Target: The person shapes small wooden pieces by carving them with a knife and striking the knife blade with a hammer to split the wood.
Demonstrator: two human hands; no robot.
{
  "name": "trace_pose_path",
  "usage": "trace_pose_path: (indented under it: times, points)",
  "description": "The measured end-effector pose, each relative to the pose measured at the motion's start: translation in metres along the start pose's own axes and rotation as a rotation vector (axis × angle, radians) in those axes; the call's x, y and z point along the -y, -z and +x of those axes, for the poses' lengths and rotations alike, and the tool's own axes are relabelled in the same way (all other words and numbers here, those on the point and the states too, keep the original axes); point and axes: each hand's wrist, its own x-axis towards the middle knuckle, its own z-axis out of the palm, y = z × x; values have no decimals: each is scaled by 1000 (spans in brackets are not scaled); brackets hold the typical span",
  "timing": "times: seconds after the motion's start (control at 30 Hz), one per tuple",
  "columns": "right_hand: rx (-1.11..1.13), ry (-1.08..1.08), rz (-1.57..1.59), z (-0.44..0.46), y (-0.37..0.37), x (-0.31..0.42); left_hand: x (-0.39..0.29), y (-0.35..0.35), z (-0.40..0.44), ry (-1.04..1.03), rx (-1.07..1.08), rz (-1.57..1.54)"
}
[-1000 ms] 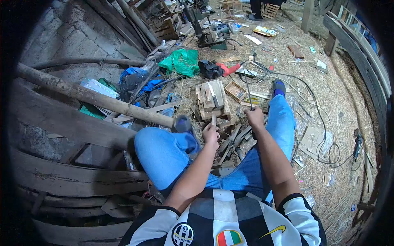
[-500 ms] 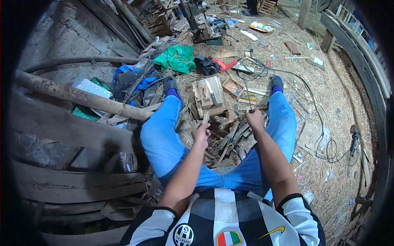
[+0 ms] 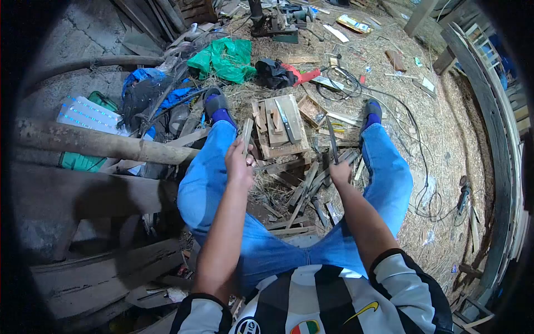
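My left hand (image 3: 239,163) is closed round a short, flat wood strip (image 3: 246,133) that points up and away from me. In my right hand (image 3: 340,171) is a long, thin dark blade (image 3: 332,138), its far end near a small wooden tray. Between my feet sits a wooden block (image 3: 288,123), with a knife (image 3: 285,119) and small wood pieces lying on it. Neither hand touches the block. Scrap wood sticks (image 3: 306,186) are piled on the floor between my legs.
A bamboo pole (image 3: 105,143) and wooden planks run along the left. Beyond the block lie a green bag (image 3: 225,60), a black bag (image 3: 273,74) and a small wooden tray (image 3: 312,109). Black cable (image 3: 414,119) and a power tool (image 3: 463,195) lie at the right.
My left hand has moved left and away from my right hand with the wood strip. My left foot has shifted outward from the block. The view has tilted and moved closer.
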Motion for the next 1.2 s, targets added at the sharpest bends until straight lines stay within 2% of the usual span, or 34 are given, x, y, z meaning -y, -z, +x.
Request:
trace_pose_path:
  times: [0.03, 0.17, 0.3, 0.43, 0.6, 0.67, 0.73, 0.87, 0.93, 1.03, 1.2]
  points:
    - [1, -89, 36, 1, -7, -2, -6, -1, 3, 8, -7, 23]
    - [-75, -184, 12, 13, -58, -36, -31, -8, 0, -27, 5, 26]
    - [-36, -233, -15, 21, -78, -52, -37, -11, 7, -75, 19, -68]
    - [-33, -305, 14, 27, -92, -57, -27, -17, 10, -20, -42, -96]
    - [86, -295, -13, 35, -96, -46, -9, -20, 13, 15, -48, -88]
    - [-87, -221, 54, 33, -75, -1, -7, -19, 12, 8, -59, -82]
    - [-385, 302, 207, 46, -77, 26, -9, -21, 10, -4, -62, -79]
    - [-227, 789, 274, 6, -39, 146, -8, -29, 4, -16, -62, -68]
    - [-60, 794, 72, -17, -40, 187, -6, -31, 4, -31, -44, -59]
    - [-33, 797, -86, -21, -60, 213, -3, -24, 4, -60, -18, -55]
    - [-5, 808, -229, -16, -84, 214, -3, -20, 3, -32, -50, -51]
